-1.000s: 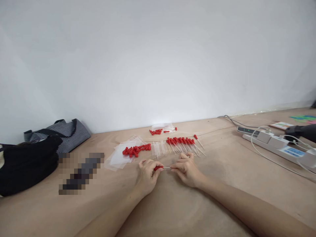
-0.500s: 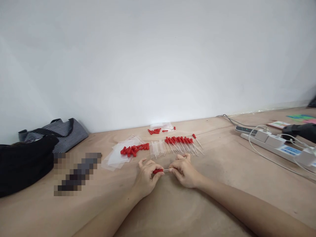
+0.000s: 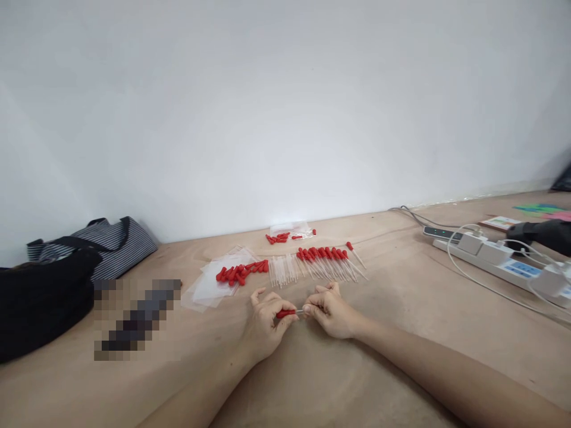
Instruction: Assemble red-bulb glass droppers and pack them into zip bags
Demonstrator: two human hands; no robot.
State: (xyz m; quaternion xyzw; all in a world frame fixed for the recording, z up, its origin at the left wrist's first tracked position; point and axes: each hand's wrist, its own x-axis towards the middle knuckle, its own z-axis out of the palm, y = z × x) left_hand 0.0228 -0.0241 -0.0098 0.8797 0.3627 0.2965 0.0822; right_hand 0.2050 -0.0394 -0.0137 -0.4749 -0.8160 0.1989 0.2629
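Note:
Between finger and thumb, my left hand pinches a red rubber dropper bulb. A thin clear dropper tube runs from the bulb's right end into the closed fingers of my right hand. How deep the tube sits in the bulb is hard to make out. Just beyond my hands lies a row of bare clear tubes. To its right are several droppers with red bulbs fitted. A pile of loose red bulbs rests partly on clear plastic bags to the left.
More small red bulbs lie by a plastic bag near the wall. A white power strip with chargers and cables stretches along the right. On the left are a striped bag, a black cloth item and a pixelated dark object.
Both hands keep their pinch on the bulb and tube, with only slight finger shifts. The camera view has moved a little.

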